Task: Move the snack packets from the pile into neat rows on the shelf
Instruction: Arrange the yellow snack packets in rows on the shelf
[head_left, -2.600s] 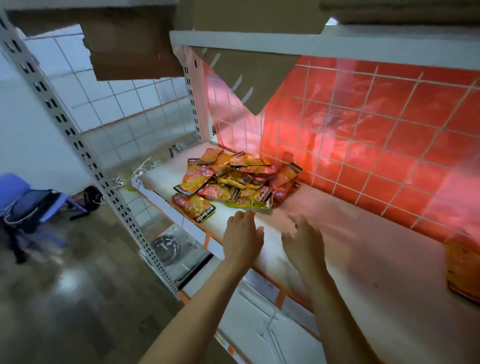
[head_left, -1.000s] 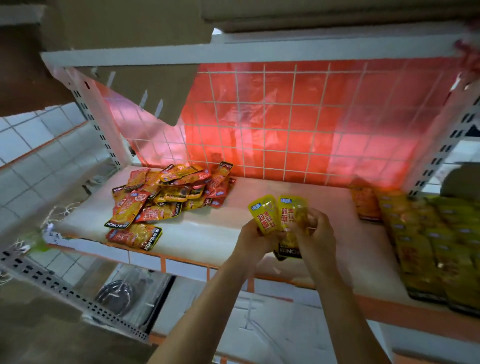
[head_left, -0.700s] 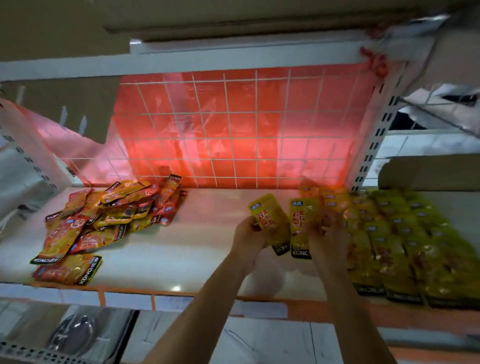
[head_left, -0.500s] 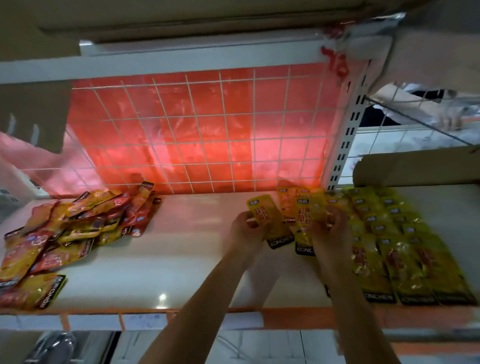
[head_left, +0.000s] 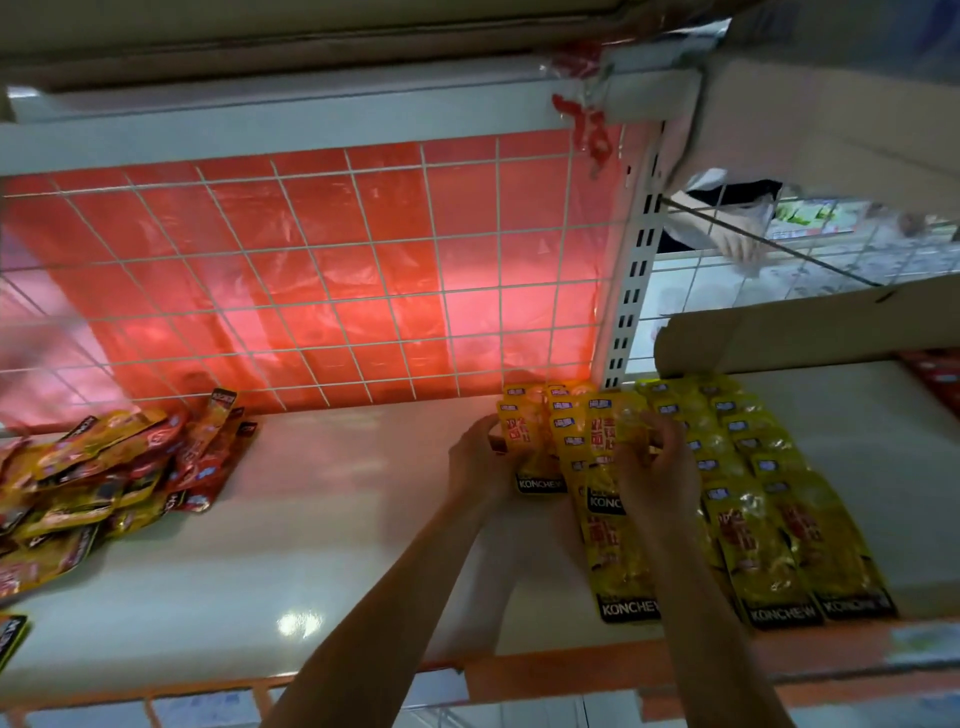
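Yellow foil packets are at the placing stage. The left hand (head_left: 483, 462) pinches the left packet (head_left: 525, 444) by its left edge, fingers curled on it. The right hand (head_left: 652, 467) pinches the right packet (head_left: 607, 441) at its right edge, fingers curled over the face. Both packets face up with the brand band toward the front edge. They sit side by side near the back edge of the shelf (head_left: 337, 545), toward its right end.

Change noted: a few seconds ago both hands were empty and reaching for the pile. A second ago they held these two packets over the middle of the shelf. They have since travelled right, and the packets now meet the leftmost line of the rows (head_left: 753, 493). The right packet overlaps packets already laid in that line. The left packet lies just left of it, over bare shelf. Whether either rests on the surface yet cannot be told.

The pile (head_left: 104, 478) sits at the left end against the grid (head_left: 311, 270), loose and overlapping, well apart from the hands. The rows occupy the right end, shingled from back edge to front edge.

Assessment: carry complete, release not yet done. The right packet appears meant for the existing line; the left may start a new one. Many packets remain in the pile, so the task is judged well short of finished. Risk: slick foil shingles could slide when pressed.
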